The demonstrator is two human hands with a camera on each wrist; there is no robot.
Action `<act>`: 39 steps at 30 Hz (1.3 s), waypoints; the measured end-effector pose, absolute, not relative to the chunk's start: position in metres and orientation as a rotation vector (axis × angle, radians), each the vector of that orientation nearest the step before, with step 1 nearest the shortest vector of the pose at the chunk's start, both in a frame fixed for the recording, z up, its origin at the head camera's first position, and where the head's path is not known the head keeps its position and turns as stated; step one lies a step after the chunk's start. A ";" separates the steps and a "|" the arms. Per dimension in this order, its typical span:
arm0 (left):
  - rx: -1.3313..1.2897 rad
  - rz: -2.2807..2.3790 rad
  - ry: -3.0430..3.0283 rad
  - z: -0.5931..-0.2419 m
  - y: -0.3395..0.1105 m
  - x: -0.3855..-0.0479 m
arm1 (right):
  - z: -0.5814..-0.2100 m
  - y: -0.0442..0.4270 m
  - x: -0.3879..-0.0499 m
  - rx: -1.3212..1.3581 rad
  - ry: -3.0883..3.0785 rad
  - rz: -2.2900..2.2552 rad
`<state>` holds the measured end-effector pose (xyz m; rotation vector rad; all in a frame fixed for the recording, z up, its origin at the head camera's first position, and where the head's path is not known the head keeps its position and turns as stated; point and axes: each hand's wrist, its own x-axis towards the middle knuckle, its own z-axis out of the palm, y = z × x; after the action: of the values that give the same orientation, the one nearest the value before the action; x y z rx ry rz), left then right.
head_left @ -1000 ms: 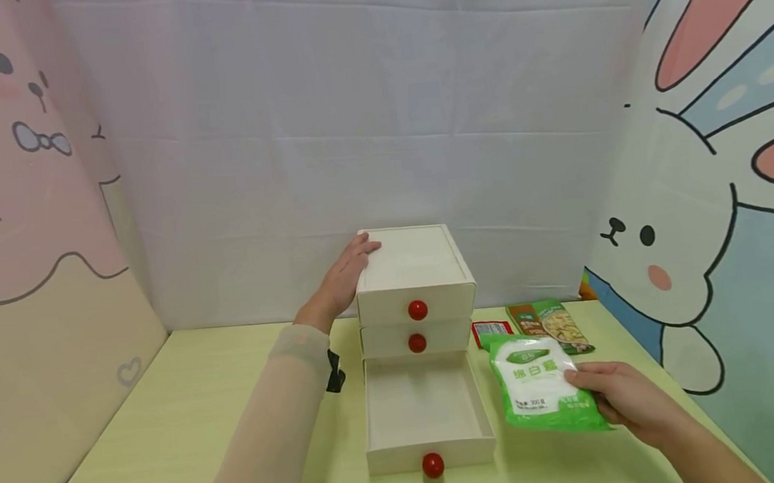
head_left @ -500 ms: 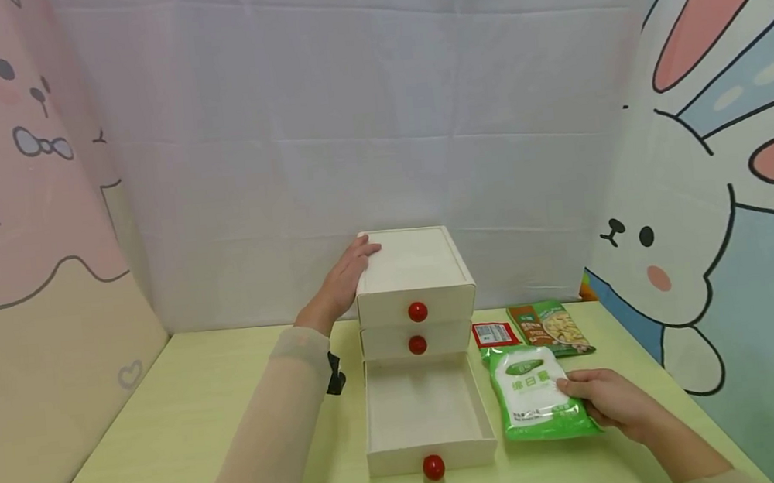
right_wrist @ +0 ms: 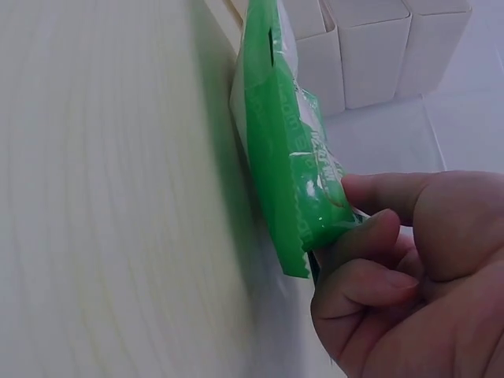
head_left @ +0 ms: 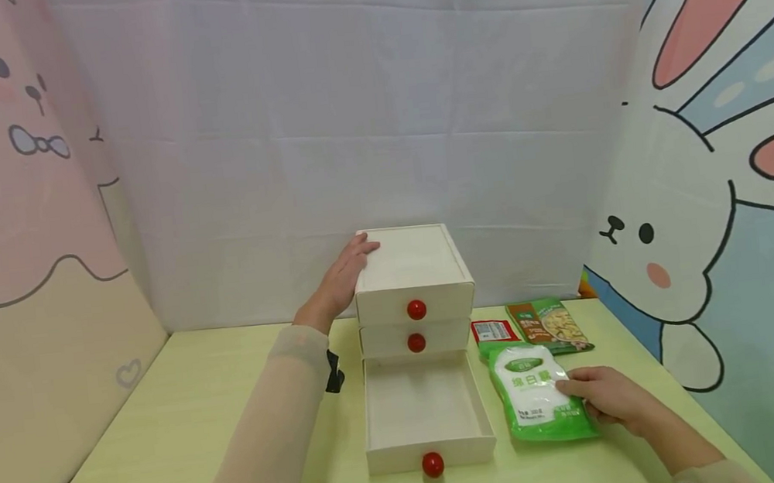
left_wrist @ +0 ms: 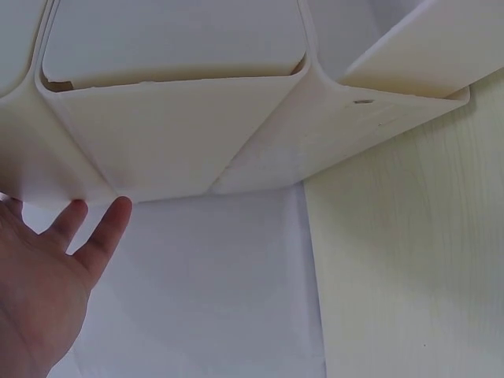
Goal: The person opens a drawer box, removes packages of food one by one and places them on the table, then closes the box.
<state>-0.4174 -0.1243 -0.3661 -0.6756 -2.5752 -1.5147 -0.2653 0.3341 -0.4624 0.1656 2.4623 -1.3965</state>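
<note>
A white drawer unit (head_left: 411,258) with red knobs stands mid-table, its bottom drawer (head_left: 426,409) pulled out with nothing in it. My left hand (head_left: 340,279) rests on the unit's upper left edge; in the left wrist view the left hand's fingers (left_wrist: 106,236) are extended against the side. With thumb and fingers, my right hand (head_left: 615,398) pinches the right edge of a green and white bag of sugar (head_left: 538,394), to the right of the drawer. The right wrist view shows the bag (right_wrist: 287,157) close to the table, its label side towards the thumb; contact with the table is unclear.
Behind the bag lie a green and brown food packet (head_left: 552,327) and a red-edged packet (head_left: 495,330), partly covered by the bag. The upper two drawers are closed. A white cloth (head_left: 282,166) hangs behind the yellow table (head_left: 169,449).
My right hand has moved the sugar bag slightly left and down, uncovering more of the red-edged packet. The left hand stays on the drawer unit.
</note>
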 end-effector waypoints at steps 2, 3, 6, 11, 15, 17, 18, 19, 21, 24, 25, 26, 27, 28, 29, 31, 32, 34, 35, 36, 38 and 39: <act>-0.677 -1.513 -2.577 -0.366 -0.124 -0.417 | -0.462 0.334 -0.265 0.163 2.474 -1.389; -0.678 -1.516 -2.575 -0.366 -0.125 -0.417 | -0.461 0.333 -0.265 0.164 2.482 -1.382; -0.688 -1.507 -2.574 -0.366 -0.125 -0.417 | -0.458 0.332 -0.264 0.176 2.516 -1.343; -0.727 -1.480 -2.566 -0.366 -0.125 -0.420 | -0.446 0.332 -0.264 0.204 2.586 -1.283; -0.730 -1.478 -2.572 -0.366 -0.125 -0.420 | -0.432 0.333 -0.264 0.181 2.616 -1.306; -0.728 -1.474 -2.574 -0.367 -0.125 -0.421 | -0.426 0.332 -0.264 0.164 2.630 -1.327; -0.728 -1.472 -2.575 -0.367 -0.126 -0.421 | -0.424 0.330 -0.263 0.156 2.642 -1.333; -0.729 -1.471 -2.575 -0.367 -0.126 -0.421 | -0.421 0.328 -0.262 0.146 2.654 -1.341; -0.730 -1.466 -2.577 -0.367 -0.126 -0.421 | -0.418 0.322 -0.260 0.112 2.666 -1.364; -0.729 -1.468 -2.575 -0.366 -0.126 -0.419 | -0.413 0.308 -0.254 0.035 2.640 -1.412; -0.729 -1.469 -2.575 -0.366 -0.126 -0.419 | -0.411 0.303 -0.252 0.003 2.618 -1.429; -0.728 -1.469 -2.577 -0.366 -0.126 -0.418 | -0.410 0.296 -0.249 -0.030 2.591 -1.444; -0.730 -1.468 -2.575 -0.365 -0.126 -0.418 | -0.408 0.290 -0.246 -0.063 2.563 -1.458; -0.730 -1.466 -2.577 -0.365 -0.126 -0.418 | -0.406 0.283 -0.243 -0.087 2.530 -1.472; -0.731 -1.461 -2.578 -0.365 -0.126 -0.419 | -0.405 0.276 -0.240 -0.123 2.501 -1.482; -0.732 -1.456 -2.579 -0.365 -0.126 -0.419 | -0.402 0.261 -0.234 -0.184 2.443 -1.490; -0.733 -1.454 -2.578 -0.365 -0.126 -0.419 | -0.400 0.254 -0.230 -0.218 2.412 -1.490; -0.731 -1.450 -2.578 -0.365 -0.127 -0.419 | -0.399 0.240 -0.223 -0.300 2.347 -1.483; -0.732 -1.449 -2.577 -0.365 -0.127 -0.419 | -0.399 0.234 -0.218 -0.346 2.315 -1.476; -0.733 -1.449 -2.577 -0.365 -0.127 -0.419 | -0.399 0.227 -0.215 -0.379 2.284 -1.469; -0.735 -1.450 -2.578 -0.365 -0.127 -0.419 | -0.400 0.217 -0.207 -0.442 2.223 -1.456; -0.735 -1.450 -2.577 -0.365 -0.127 -0.419 | -0.401 0.212 -0.204 -0.470 2.198 -1.450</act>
<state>-0.4192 -0.1270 -0.3654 -0.7349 -2.5768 -1.4504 -0.2043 0.2120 -0.4009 -0.4699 2.1982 -1.4496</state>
